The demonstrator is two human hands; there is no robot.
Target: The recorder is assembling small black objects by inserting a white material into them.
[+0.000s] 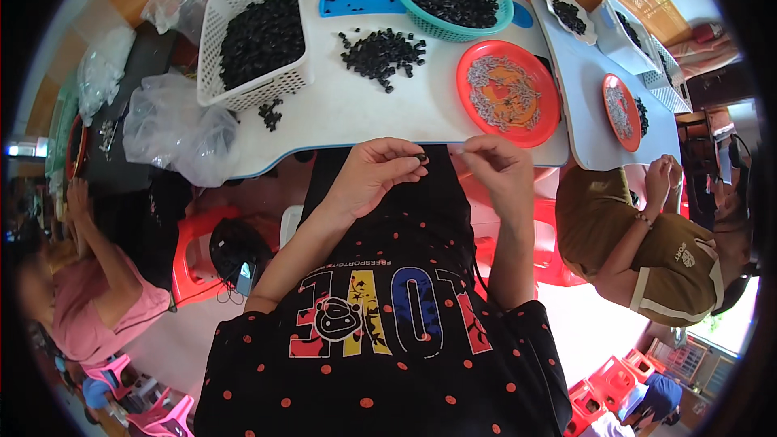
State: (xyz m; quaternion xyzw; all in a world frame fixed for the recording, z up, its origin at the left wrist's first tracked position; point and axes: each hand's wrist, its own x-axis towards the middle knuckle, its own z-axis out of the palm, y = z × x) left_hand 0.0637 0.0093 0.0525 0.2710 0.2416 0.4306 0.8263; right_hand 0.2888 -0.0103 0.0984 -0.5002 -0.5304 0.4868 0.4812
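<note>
In front of my body, just off the table's near edge, my left hand (376, 174) pinches a small black plastic piece (421, 159) between thumb and fingers. My right hand (498, 168) is close by on the right, thumb and forefinger drawn together; anything between them is too small to make out. Beyond the right hand lies a red plate (467, 97) with many tiny silvery parts (491, 117) spread over it. A loose pile of short black pieces (382, 57) sits mid-table, and a smaller cluster (269, 115) lies nearer on the left.
A white basket (267, 89) and a teal basket (461, 31), both full of black pieces, stand farther back beside a blue tray (360, 2). Clear plastic bags (182, 129) hang over the left edge. People sit on both sides; a second table (584, 105) adjoins on the right.
</note>
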